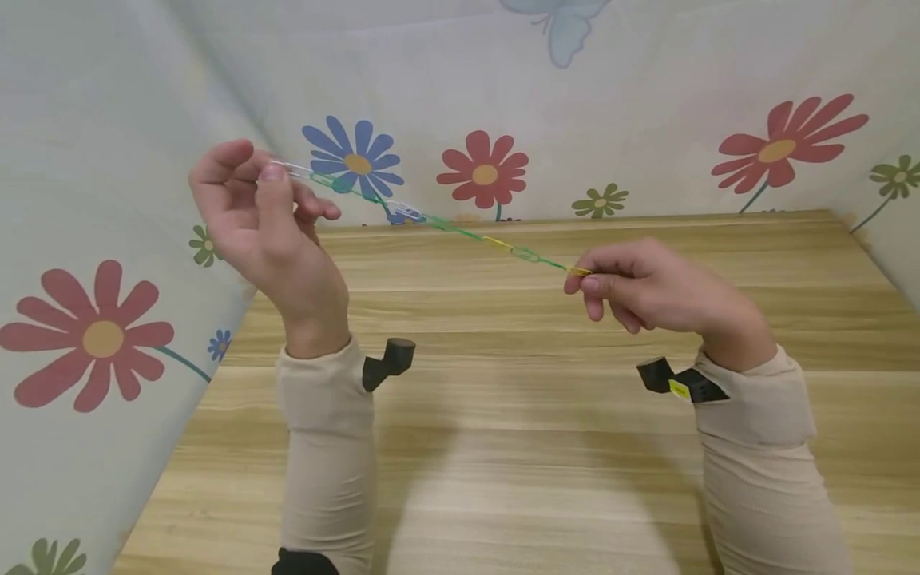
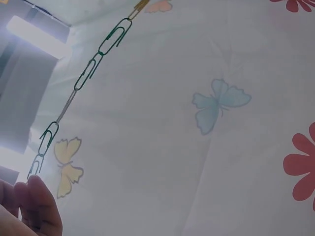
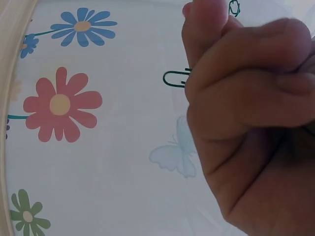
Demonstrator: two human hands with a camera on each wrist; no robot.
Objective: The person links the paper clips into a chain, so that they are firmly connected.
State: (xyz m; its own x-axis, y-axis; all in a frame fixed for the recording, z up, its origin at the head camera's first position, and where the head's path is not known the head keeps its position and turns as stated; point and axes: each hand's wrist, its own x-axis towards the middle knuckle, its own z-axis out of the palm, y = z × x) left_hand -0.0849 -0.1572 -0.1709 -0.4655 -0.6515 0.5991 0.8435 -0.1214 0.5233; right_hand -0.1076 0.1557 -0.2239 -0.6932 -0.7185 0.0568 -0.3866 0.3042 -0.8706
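Note:
A chain of linked paper clips (image 1: 460, 231), green, white and yellow, stretches taut between the two hands above the table. My left hand (image 1: 269, 231), raised higher at the left, pinches the white end clip (image 1: 287, 166) between thumb and fingertips, palm turned up. At the lower right, my right hand (image 1: 661, 287) pinches the yellow end clip (image 1: 579, 271) between thumb and index finger. In the left wrist view, linked green clips (image 2: 115, 37) slant upward from the fingertips. The right wrist view shows a green clip loop (image 3: 173, 79) poking out beside the curled fingers, which hide the rest.
Below the hands lies a wood-grain table (image 1: 503, 447). A pale curtain (image 1: 647, 48) printed with flowers and butterflies rises behind the table and along its left and right sides. Both wrists carry small black cameras (image 1: 388, 363) on beige sleeves (image 1: 327, 447).

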